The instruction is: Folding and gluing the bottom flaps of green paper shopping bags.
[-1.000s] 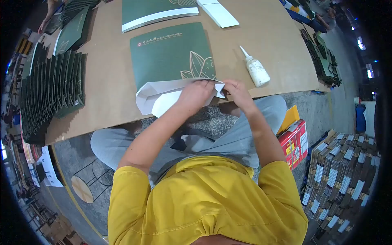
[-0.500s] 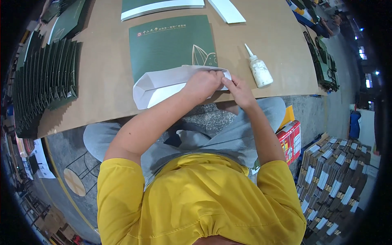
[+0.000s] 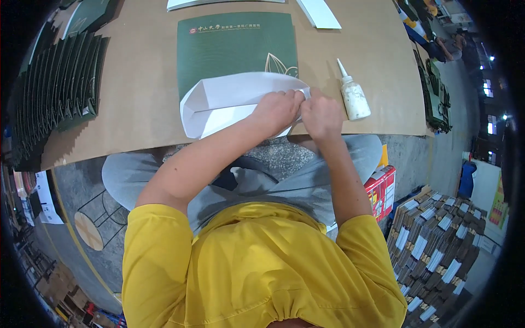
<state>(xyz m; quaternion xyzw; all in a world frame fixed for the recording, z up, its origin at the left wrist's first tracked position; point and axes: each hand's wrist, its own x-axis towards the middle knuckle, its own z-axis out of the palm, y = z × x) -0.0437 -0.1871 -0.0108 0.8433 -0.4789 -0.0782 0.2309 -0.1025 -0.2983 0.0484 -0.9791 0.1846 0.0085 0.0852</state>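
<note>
A green paper bag lies flat on the table before me, its near end folded open to show a white inside. My left hand reaches across to the right end of that opening, fingers curled over the white paper there. Right beside it, my right hand is closed at the bag's right corner, pinching the paper edge; its fingertips are partly hidden. To the right of my hands a clear squeeze bottle with a pointed nozzle and whitish contents stands on the table.
Folded dark green bags stand in a row at the table's left. White paper pieces lie at the far side. Below the right edge sit a red box and stacked bundles. A person is far right.
My right hand has turned over at the bag's right corner, its knuckles now higher. The white opening stands a little wider. The whole view has shifted slightly.
</note>
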